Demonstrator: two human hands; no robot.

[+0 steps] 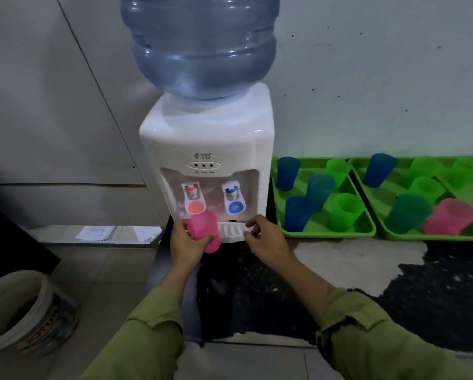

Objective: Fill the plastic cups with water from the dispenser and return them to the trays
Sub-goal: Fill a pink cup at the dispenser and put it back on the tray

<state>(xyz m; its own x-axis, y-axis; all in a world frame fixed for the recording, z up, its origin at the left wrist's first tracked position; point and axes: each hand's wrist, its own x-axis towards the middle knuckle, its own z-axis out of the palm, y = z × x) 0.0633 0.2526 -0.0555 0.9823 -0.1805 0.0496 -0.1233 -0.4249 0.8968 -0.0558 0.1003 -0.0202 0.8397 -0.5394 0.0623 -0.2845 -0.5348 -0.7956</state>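
Pale grey wall [366, 78] behind, flecked with dark marks; tiled floor [106, 264] below. Far left on the tiles, bucket [24, 311] with the letters "OTUN" legible on its side. Further back, at the foot of the wall, papers [98, 233] with writing too small to read. At centre, white dispenser [208, 133] marked "TD" above three small lights, captions under them unreadable; blue bottle [202, 45] upended on top. Red tap [192, 198] on the left of the recess, blue tap [234, 198] on the right, drip tray [232, 231] beneath. Left hand [186, 242] wrapped around pink cup [205, 229], fingers curled about its lower half. Cup just below the red tap, over the left end of the drip tray, long axis near upright but tipped, mouth up and toward the dispenser, base toward the person. Right hand [265, 237] at the right end of the drip tray, fingers curled and pinching its edge. Olive sleeves [147, 338] on both arms. Dark mottled mat [421, 283] under the dispenser, spreading rightward. On the right against the wall, first tray [325, 233] and second tray [435, 237], both green, touching side by side. Cups [345, 212] standing mouth-up in both: blue and green in the first; blue, green and pink in the second.
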